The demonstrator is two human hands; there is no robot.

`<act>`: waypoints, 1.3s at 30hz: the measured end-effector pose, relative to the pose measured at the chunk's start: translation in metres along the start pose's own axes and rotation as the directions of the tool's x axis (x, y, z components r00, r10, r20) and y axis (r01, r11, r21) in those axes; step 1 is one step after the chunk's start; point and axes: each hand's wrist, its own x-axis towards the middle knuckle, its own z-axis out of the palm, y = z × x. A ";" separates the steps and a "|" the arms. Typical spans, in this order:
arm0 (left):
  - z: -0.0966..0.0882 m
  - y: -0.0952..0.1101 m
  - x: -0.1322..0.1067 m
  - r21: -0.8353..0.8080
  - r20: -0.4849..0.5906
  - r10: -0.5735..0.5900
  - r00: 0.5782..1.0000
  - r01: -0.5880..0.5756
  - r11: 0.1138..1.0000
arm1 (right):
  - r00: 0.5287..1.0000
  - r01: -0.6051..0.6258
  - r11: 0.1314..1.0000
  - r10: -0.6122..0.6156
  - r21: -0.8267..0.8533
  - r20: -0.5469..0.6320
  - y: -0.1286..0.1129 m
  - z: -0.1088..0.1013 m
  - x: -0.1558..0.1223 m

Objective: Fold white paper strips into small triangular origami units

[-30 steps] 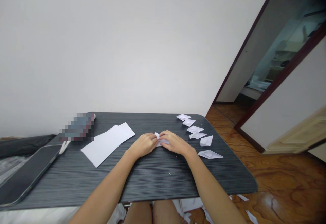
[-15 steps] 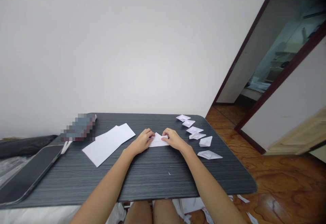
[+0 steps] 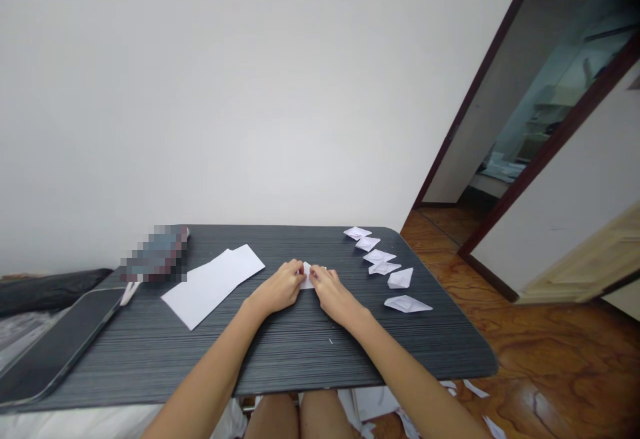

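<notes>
My left hand (image 3: pixel 280 288) and my right hand (image 3: pixel 331 290) meet at the middle of the dark striped table (image 3: pixel 280 352), fingers curled and pressed onto a small folded white paper (image 3: pixel 307 276). Only a corner of that paper shows between the fingertips. To the left lie flat white sheets (image 3: pixel 213 282). On the right a row of several folded paper pieces (image 3: pixel 385 267) runs toward the far corner, the nearest one (image 3: pixel 406 304) beside my right wrist.
A dark tablet (image 3: pixel 55 346) overhangs the table's left edge, with a blurred dark object (image 3: pixel 156 260) behind it. Paper scraps (image 3: pixel 470 389) lie on the wooden floor under the right edge. A white wall stands behind; a doorway (image 3: pixel 540 112) opens at right.
My hands spread apart half a second ago, showing a wider triangle of paper, then closed together again over it. The view shifted slightly.
</notes>
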 end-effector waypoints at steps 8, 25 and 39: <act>0.009 0.013 -0.013 0.001 -0.053 -0.157 0.986 0.158 0.988 | 0.994 -0.106 0.994 0.105 -0.036 -0.021 -0.012 0.000 -0.012; 0.012 -0.017 0.014 -0.099 0.045 -0.485 0.874 0.487 0.868 | 0.872 -0.480 0.843 0.489 0.242 0.024 0.020 0.015 0.032; -0.003 -0.009 0.005 -0.170 -0.288 -0.239 0.928 0.196 0.966 | 0.972 0.005 0.973 0.049 0.230 -0.228 0.022 -0.014 0.024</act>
